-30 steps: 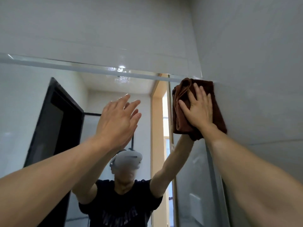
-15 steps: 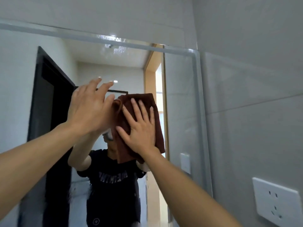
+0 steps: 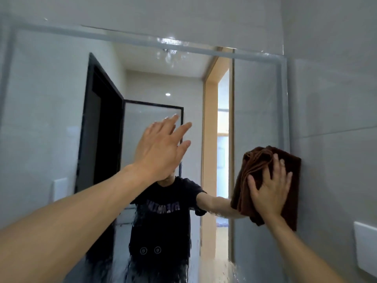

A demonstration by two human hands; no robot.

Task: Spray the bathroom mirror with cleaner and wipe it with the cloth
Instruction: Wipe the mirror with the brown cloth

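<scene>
Grey tiled wall (image 3: 330, 82) all round, meeting at a corner on the right. Mirror (image 3: 51, 119) across most of the view, its pale bevelled edge running along the top and down the right side; wet streaks and droplets near the top centre and along the lower part of the glass. Reflected in it: a black door frame, a glass panel with a black border, a light wood doorway, and a person in a black T-shirt.

Left arm (image 3: 67, 227) stretched up from the lower left toward the glass. Left hand (image 3: 161, 152) raised in front of the mirror's middle, fingers straight and slightly spread, holding nothing; cannot tell whether the fingertips touch the glass.

Cloth (image 3: 255, 160), brown and bunched in folds, pressed flat at the mirror's right edge, partly lapping onto the tile beside it. Right hand (image 3: 269, 193) spread over the cloth, fingers straight, palm pressing it against the surface.

White socket plate (image 3: 365, 246) on the right wall, below and just beside the cloth.
</scene>
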